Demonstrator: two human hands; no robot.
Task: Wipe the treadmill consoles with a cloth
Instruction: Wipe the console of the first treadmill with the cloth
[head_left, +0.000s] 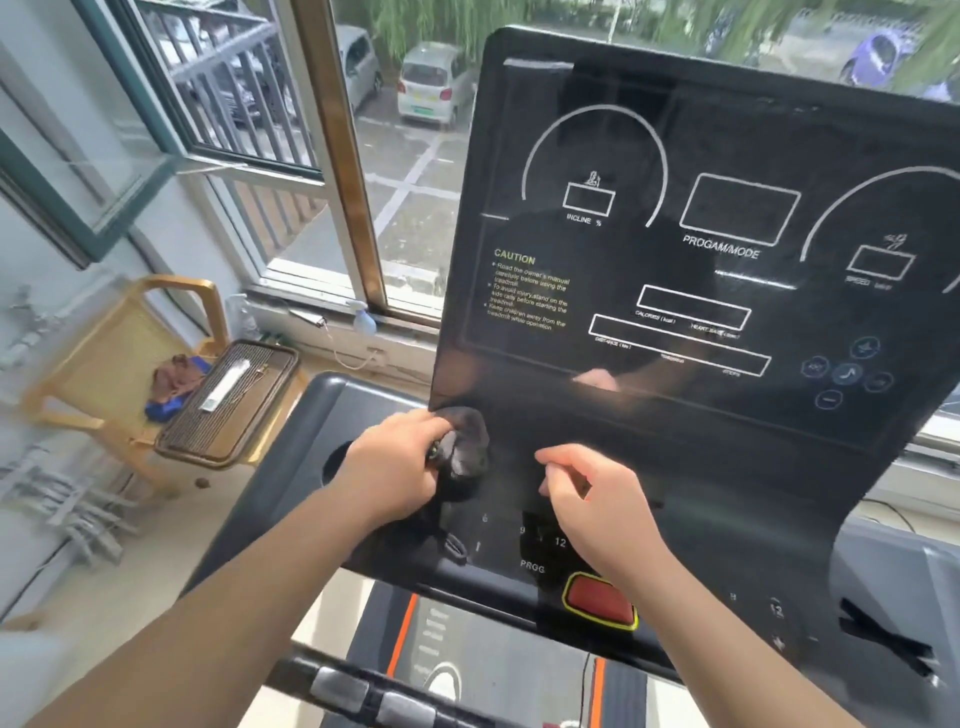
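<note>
A black treadmill console (701, 291) with white display outlines fills the middle and right of the view. My left hand (395, 467) grips a bunched dark cloth (465, 452) and holds it against the console's lower left, just below the display panel. My right hand (592, 499) hovers over the button area to the right of the cloth with its fingers loosely curled and nothing in them. A red stop button (600, 600) sits at the console's front edge, under my right wrist.
A wooden chair (119, 364) stands to the left with a brown tray (228, 405) and cloths on it. An open window (311, 156) lies behind, with a spray bottle (363, 317) on its sill. The treadmill belt (467, 660) and handlebar run below.
</note>
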